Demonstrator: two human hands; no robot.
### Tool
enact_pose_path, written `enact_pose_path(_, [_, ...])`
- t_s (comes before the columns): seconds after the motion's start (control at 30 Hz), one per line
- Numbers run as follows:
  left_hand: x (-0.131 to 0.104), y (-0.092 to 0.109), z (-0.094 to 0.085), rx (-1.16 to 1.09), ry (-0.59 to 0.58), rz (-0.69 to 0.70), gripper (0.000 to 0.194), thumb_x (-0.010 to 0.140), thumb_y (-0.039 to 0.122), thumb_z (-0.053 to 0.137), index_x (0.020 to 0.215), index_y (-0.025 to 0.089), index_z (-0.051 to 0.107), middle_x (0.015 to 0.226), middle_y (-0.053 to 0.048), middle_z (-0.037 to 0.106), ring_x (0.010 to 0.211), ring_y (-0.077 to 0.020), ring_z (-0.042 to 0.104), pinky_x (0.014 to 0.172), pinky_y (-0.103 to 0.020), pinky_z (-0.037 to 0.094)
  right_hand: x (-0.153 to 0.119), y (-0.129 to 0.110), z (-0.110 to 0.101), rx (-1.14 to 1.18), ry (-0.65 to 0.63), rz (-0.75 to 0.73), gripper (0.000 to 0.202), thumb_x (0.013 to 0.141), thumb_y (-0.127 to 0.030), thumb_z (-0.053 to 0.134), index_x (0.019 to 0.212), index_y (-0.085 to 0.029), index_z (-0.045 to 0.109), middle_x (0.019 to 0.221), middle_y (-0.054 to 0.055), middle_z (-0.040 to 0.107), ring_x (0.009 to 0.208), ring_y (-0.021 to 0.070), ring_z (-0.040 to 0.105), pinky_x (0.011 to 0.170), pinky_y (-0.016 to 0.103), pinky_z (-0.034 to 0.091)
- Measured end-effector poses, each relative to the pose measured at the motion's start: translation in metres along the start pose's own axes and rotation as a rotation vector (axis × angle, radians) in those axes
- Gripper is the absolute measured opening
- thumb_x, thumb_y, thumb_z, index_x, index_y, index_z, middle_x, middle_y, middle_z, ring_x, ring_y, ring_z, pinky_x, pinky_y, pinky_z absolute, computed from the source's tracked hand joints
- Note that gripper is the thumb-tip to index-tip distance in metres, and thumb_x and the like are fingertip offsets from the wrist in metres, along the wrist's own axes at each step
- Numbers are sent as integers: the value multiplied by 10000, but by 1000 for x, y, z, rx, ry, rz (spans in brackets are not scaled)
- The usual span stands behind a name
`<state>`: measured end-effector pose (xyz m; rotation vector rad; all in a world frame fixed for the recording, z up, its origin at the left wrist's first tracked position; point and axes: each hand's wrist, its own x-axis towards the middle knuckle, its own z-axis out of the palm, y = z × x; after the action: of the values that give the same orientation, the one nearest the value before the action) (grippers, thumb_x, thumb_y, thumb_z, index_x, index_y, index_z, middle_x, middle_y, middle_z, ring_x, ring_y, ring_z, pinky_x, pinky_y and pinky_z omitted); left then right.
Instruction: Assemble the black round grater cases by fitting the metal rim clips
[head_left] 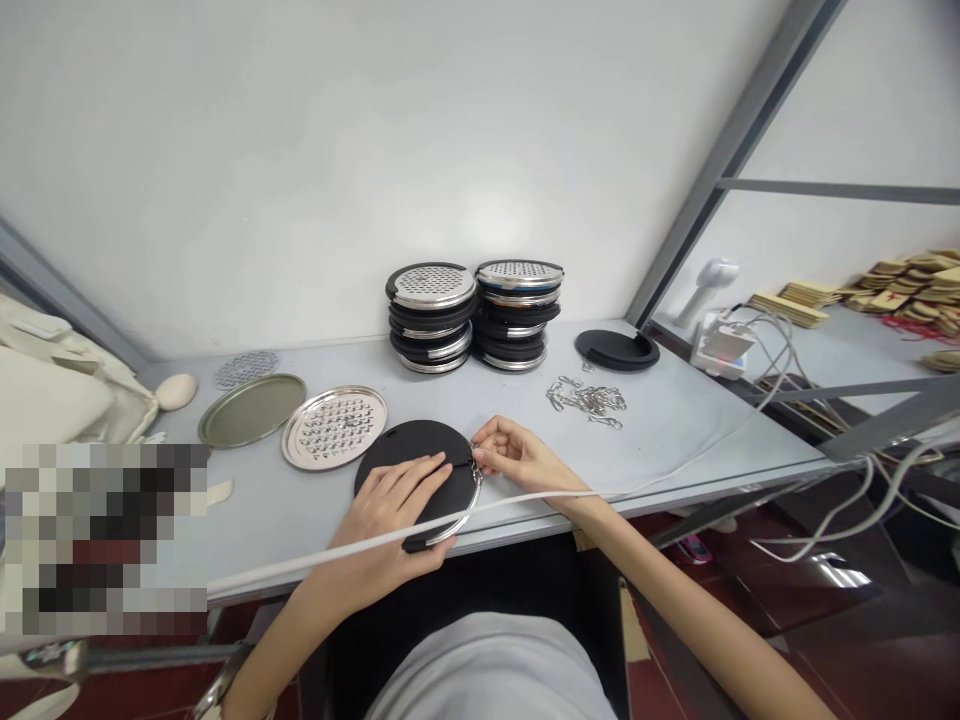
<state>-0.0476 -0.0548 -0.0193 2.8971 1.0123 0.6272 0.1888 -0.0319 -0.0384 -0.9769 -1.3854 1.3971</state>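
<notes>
A white cable [540,495] runs across the view nearest the camera, passing in front of the left hand and the right wrist and hiding strips of both. Behind it, at the front edge of the worktop [660,430], lies a black disc [416,440] with a silvery rim. The left hand [397,500] holds it, fingers spread over the top and thumb at the near edge, covering much of its surface. The right hand [517,458] is closed in a pinch on a small metal clip [476,464] at the disc's right edge; the fingertips partly hide the clip, and how it joins the disc is hard to make out.

The widest open room stretches from the right hand to the worktop's right end. Left of the disc and just beside it sits a grater plate [336,428], with a green plate [253,411] next to it towards the left end, where a blurred patch blots out detail. Past the right hand lies a tangle of clips [592,400], too jumbled to count.

Along the back edge, two stacks of graters [433,315] stand side by side, their lower layers hard to separate. A black lid [613,350] lies near the back right corner.
</notes>
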Motion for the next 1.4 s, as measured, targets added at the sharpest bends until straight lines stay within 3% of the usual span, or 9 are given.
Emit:
enact_pose_path(0.57, [1, 1, 0, -6, 15, -10, 596, 800, 259, 617, 1369, 212, 447, 1377, -79, 502, 1243, -265, 458, 998, -403, 379, -1, -3, -3, 106, 32, 84, 379, 635, -343, 818, 926, -140, 684, 750, 22, 702, 704, 138, 663, 749, 308, 535])
enact_pose_path(0.83, [1, 0, 0, -7, 2, -10, 589, 811, 267, 607, 1373, 201, 440, 1388, -84, 490, 1250, -266, 448, 1006, -405, 371, -4, -9, -4, 62, 11, 75, 418, 606, -291, 835, 967, -137, 691, 812, 35, 701, 786, 146, 660, 837, 323, 521])
enact_pose_path(1.0, [0, 0, -1, -8, -15, -20, 600, 808, 270, 615, 1377, 202, 434, 1394, -77, 483, 1260, -261, 436, 1013, -398, 367, -6, -7, -7, 69, -35, 100, 459, 608, -281, 835, 1013, -140, 672, 817, 37, 706, 811, 159, 671, 848, 342, 529])
enact_pose_path(1.4, [1, 1, -1, -12, -5, -11, 596, 806, 256, 611, 1374, 208, 437, 1385, -76, 494, 1250, -261, 450, 1009, -400, 379, -6, -5, -6, 26, -14, 67, 472, 611, -260, 828, 1049, -146, 692, 867, 34, 686, 796, 144, 655, 853, 329, 532])
